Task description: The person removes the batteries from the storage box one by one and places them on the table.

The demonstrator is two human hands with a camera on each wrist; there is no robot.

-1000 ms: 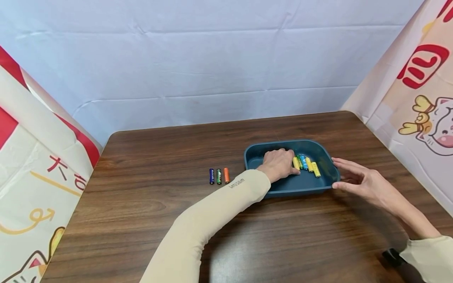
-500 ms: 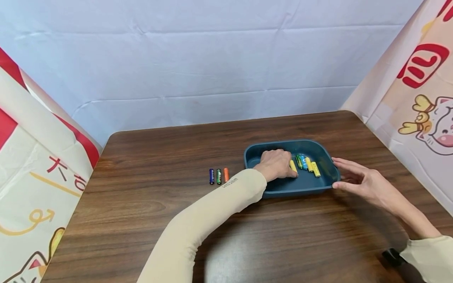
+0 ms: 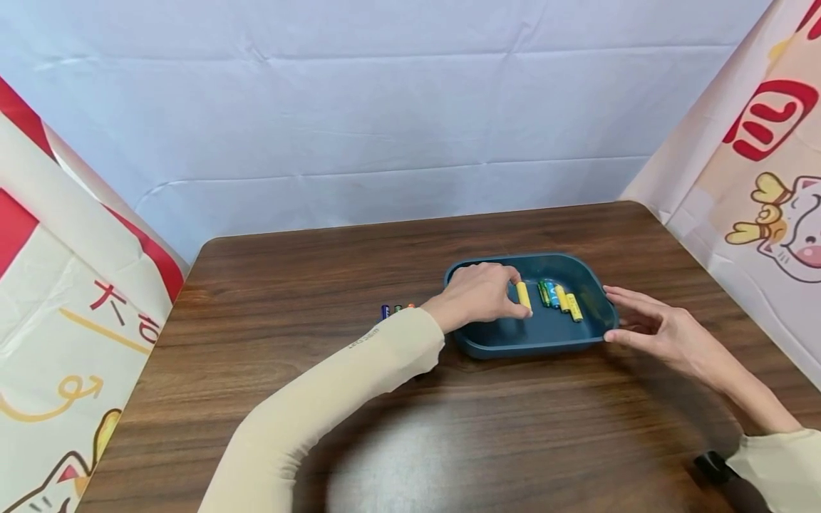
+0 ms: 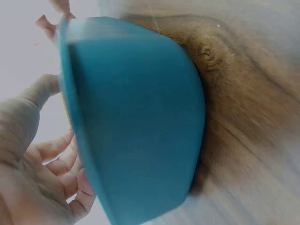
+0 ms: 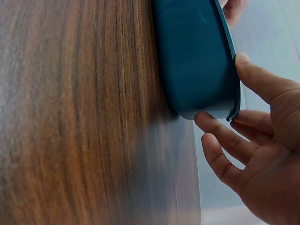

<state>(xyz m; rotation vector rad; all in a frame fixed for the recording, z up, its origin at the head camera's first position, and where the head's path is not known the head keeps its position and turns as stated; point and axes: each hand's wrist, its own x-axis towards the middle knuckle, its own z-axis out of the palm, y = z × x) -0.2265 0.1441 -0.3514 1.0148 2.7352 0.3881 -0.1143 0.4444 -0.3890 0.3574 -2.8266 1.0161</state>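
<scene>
A dark teal tray sits right of centre on the brown table. My left hand is over the tray's left half and pinches a yellow battery between thumb and fingers. Several more batteries lie in a row in the tray: a green one, a blue one and two yellow ones. My right hand rests with straight fingers against the tray's right rim; in the right wrist view its thumb lies on the rim of the tray. The left wrist view is blurred and shows the tray's outer wall.
Three batteries, blue, green and orange, stand side by side on the table left of the tray, half hidden by my left sleeve. Cloth screens close in the table at the back and on both sides.
My left hand has pulled left and up from the row of batteries with the yellow battery pinched in it. The right hand has stayed at the tray's rim.
</scene>
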